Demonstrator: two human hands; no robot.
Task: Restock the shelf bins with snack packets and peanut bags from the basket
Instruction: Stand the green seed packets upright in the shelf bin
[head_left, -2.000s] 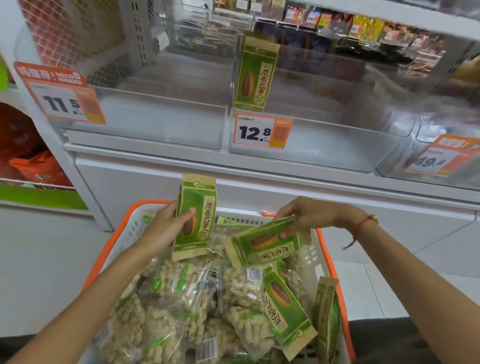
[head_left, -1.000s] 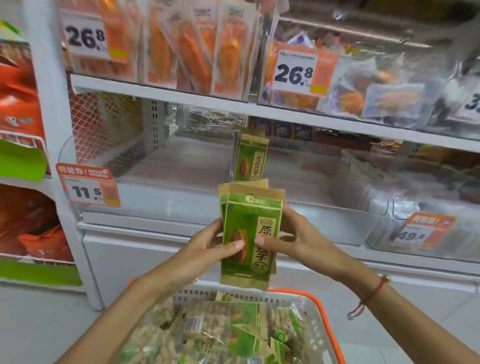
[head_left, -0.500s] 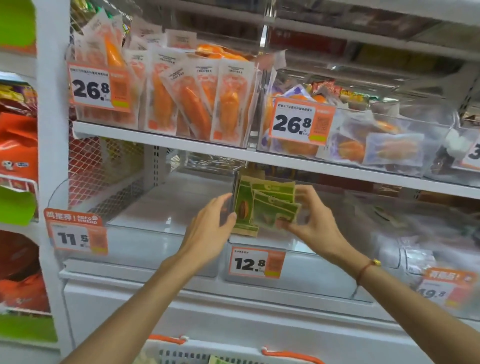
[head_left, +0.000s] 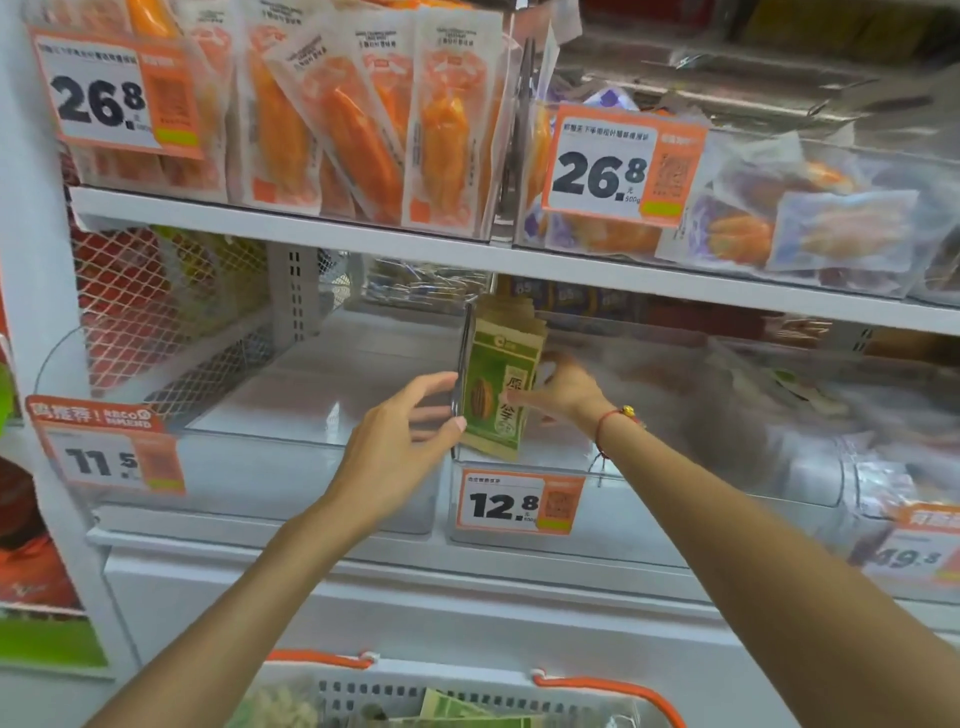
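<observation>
On the upper shelf, the left clear bin (head_left: 156, 176) is packed with upright orange packets (head_left: 358, 130) behind a 26.8 tag; the bin to its right (head_left: 883, 171) holds loose orange and purple packets lying flat. Below, the left bin (head_left: 260, 467), tagged 11.5, shows only its bare floor. Next to it, the bin tagged 12.8 (head_left: 649, 525) holds a short row of green snack packets (head_left: 498, 395) standing upright against its left wall, just past the divider between the two bins.

My left hand (head_left: 400, 441) hovers at that divider with its fingers straight and loosely spread; the thumb tip sits beside the lower left corner of the front packet, though I cannot tell whether it touches. My right hand (head_left: 566, 392) reaches inside the bin from the right, with fingers (head_left: 519, 400) laid across the front packet's face and the others curled round the stack's right edge, blurred.

At the bottom edge, the white basket (head_left: 467, 696) with orange handles holds more green packets and a peanut bag (head_left: 280, 706).
</observation>
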